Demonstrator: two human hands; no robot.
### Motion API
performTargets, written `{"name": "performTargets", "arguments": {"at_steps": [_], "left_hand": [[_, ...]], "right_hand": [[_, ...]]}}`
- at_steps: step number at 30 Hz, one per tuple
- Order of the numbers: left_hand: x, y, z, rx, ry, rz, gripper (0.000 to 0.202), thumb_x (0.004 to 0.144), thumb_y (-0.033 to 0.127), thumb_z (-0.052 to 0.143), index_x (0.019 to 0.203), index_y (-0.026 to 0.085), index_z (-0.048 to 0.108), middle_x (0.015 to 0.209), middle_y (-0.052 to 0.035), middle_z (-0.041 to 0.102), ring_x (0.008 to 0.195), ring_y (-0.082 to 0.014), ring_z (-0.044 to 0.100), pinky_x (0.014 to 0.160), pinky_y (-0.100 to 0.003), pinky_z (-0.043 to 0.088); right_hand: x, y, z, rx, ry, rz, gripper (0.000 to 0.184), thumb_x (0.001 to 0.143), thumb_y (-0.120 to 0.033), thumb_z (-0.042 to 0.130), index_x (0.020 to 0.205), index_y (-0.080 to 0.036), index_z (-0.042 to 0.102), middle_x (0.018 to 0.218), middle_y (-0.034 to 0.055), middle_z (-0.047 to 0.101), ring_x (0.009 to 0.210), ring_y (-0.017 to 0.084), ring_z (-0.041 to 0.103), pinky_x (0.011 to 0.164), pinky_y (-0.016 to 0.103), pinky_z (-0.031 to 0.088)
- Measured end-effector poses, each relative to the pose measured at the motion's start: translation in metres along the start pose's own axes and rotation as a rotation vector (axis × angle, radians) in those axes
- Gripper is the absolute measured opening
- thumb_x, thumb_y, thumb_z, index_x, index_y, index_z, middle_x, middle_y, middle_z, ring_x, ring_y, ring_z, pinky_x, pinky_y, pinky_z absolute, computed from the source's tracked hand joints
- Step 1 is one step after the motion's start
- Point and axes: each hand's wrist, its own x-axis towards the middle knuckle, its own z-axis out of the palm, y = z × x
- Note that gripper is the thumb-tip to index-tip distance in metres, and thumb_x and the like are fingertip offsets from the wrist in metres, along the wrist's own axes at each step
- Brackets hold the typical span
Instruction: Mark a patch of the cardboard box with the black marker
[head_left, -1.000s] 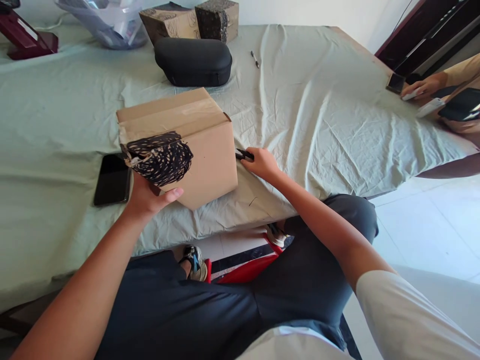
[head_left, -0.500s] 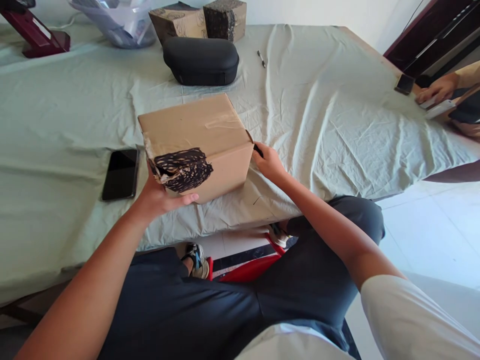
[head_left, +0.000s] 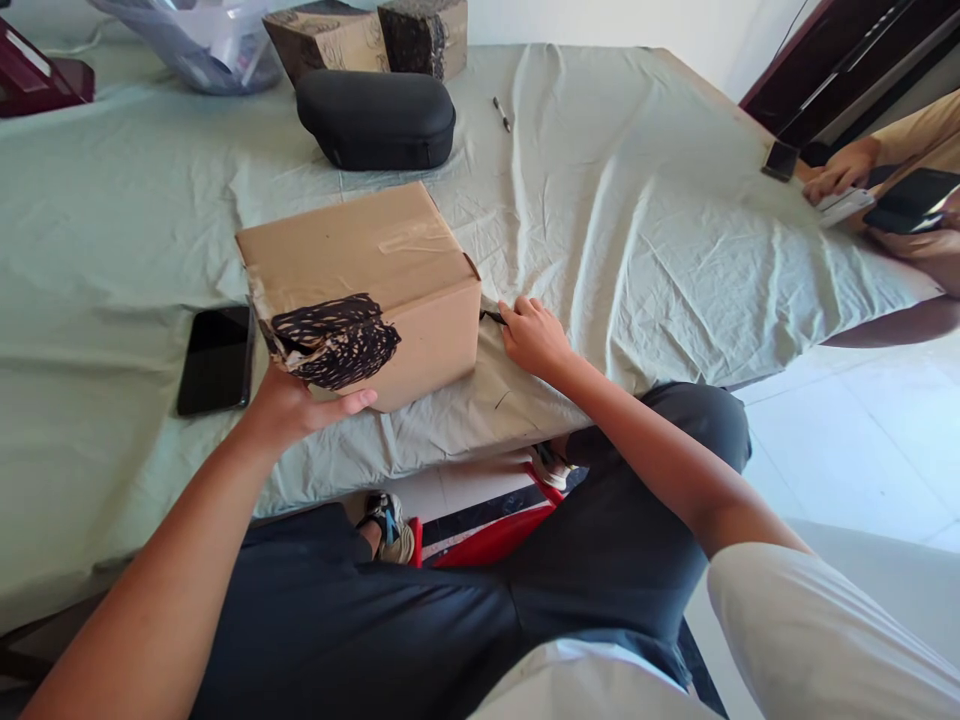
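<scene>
A taped cardboard box with a black scribbled patch on its near face sits on the pale green sheet. My left hand cups the box's near left bottom corner, thumb stretched along the lower edge. Beside the box's right side, my right hand is closed round a black marker, only the tip of which shows.
A black phone lies left of the box. Behind it are a black case, two patterned boxes, a clear plastic tub and a pen. Another person's hands with phones are at the right edge.
The box has been tipped down from a tilted pose to lie flatter on the sheet. My right hand with the marker stays at its right side.
</scene>
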Motion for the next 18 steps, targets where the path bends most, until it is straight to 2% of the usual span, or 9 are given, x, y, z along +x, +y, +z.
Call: {"name": "performTargets", "arguments": {"at_steps": [5, 9, 14, 18], "left_hand": [[-0.001, -0.002, 0.0, 0.009, -0.004, 0.012, 0.051, 0.078, 0.058, 0.096, 0.118, 0.029, 0.085, 0.125, -0.0086, 0.085, 0.148, -0.0443, 0.067, 0.136, -0.071, 0.045], [-0.002, -0.007, 0.0, 0.034, 0.006, 0.076, 0.046, 0.081, 0.058, 0.094, 0.117, 0.032, 0.085, 0.122, -0.0059, 0.084, 0.145, -0.0431, 0.069, 0.139, -0.069, 0.043], [-0.003, -0.015, -0.003, 0.069, 0.015, 0.074, 0.049, 0.082, 0.061, 0.094, 0.118, 0.029, 0.085, 0.128, -0.0068, 0.085, 0.131, -0.0405, 0.076, 0.133, -0.066, 0.051], [-0.006, -0.015, -0.005, 0.098, -0.008, 0.049, 0.056, 0.084, 0.068, 0.091, 0.123, 0.028, 0.085, 0.131, -0.0063, 0.085, 0.139, -0.0387, 0.074, 0.135, -0.063, 0.049]], "right_hand": [[-0.009, -0.002, -0.005, 0.008, -0.013, 0.036, 0.063, 0.11, -0.018, 0.041, 0.169, -0.006, 0.06, 0.146, 0.0297, 0.072, 0.135, 0.044, 0.065, 0.111, 0.054, 0.053], [-0.009, -0.007, -0.003, 0.034, -0.034, 0.022, 0.061, 0.112, -0.02, 0.042, 0.169, -0.009, 0.06, 0.147, 0.0276, 0.072, 0.136, 0.043, 0.066, 0.109, 0.051, 0.053], [0.008, -0.015, 0.007, 0.066, -0.01, 0.013, 0.062, 0.112, -0.017, 0.038, 0.171, -0.008, 0.055, 0.15, 0.0284, 0.069, 0.138, 0.042, 0.065, 0.112, 0.051, 0.052], [0.027, -0.015, 0.023, 0.142, 0.082, -0.022, 0.059, 0.113, -0.023, 0.045, 0.169, -0.01, 0.058, 0.148, 0.0263, 0.069, 0.136, 0.042, 0.063, 0.113, 0.053, 0.053]]}}
